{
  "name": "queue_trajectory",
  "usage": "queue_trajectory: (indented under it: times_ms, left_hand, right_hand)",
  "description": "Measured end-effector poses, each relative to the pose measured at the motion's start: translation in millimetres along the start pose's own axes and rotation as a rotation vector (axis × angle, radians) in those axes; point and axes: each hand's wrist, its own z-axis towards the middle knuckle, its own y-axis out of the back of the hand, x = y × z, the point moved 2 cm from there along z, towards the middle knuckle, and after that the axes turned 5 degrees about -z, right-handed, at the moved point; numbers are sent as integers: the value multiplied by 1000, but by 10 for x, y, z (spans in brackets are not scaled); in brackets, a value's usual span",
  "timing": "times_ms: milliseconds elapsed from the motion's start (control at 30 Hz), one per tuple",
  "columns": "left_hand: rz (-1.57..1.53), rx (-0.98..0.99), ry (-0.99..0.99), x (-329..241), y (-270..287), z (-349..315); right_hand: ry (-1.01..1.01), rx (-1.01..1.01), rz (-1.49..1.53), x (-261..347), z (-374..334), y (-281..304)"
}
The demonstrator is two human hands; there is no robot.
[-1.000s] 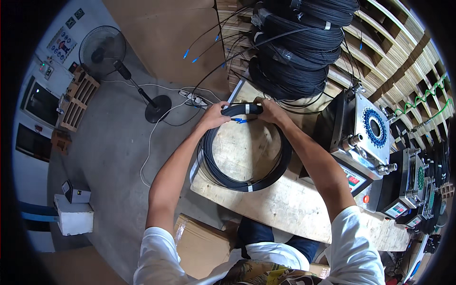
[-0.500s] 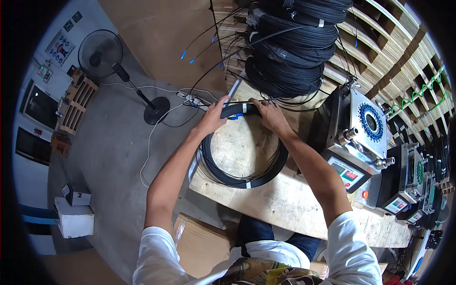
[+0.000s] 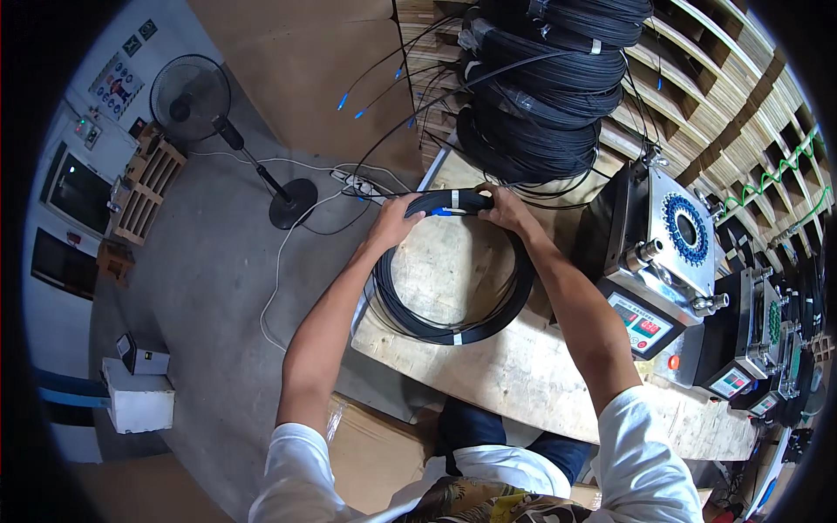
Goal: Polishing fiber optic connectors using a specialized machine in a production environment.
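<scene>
A coil of black cable (image 3: 384, 296) lies on the pale wooden tabletop (image 3: 436, 261), bound by white bands at its far and near sides. My left hand (image 3: 396, 221) is wrapped round the coil's far left part, thumb on the inner side. On the far right part, my right hand (image 3: 508, 212) grips the same coil with fingers over its outer edge. Between the hands, a blue connector (image 3: 442, 212) shows along the coil's inner edge. The undersides of the fingers are hidden.
Behind the coil rises a tall stack of black cable coils (image 3: 532, 131), with blue-tipped ends hanging left. At right stands a metal machine (image 3: 641, 261) with a blue ring fixture; similar machines sit beyond. A standing fan (image 3: 292, 202) and white cords occupy the floor at left.
My left hand has slid slightly lower along the coil, and its raised fingers have come down onto the cable. My right hand has shifted slightly right. The coil stays on the table.
</scene>
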Motion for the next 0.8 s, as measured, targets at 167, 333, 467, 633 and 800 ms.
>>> queue_trajectory:
  times_ms: [167, 333, 467, 633, 800]
  left_hand:
    - [51, -22, -116, -47, -16, 7]
    - [170, 44, -124, -305, 26, -126]
    - [442, 21, -210, -363, 33, -241]
    - [595, -102, -244, -293, -124, -403]
    - [274, -79, -14, -303, -41, -324]
  right_hand:
    - [56, -54, -108, 19, -42, -42]
    - [134, -138, -359, 288, -236, -41]
    - [179, -224, -498, 444, -360, -60]
    - [177, -147, -667, 422, -389, -92]
    - [24, -101, -390, 405, -313, -41]
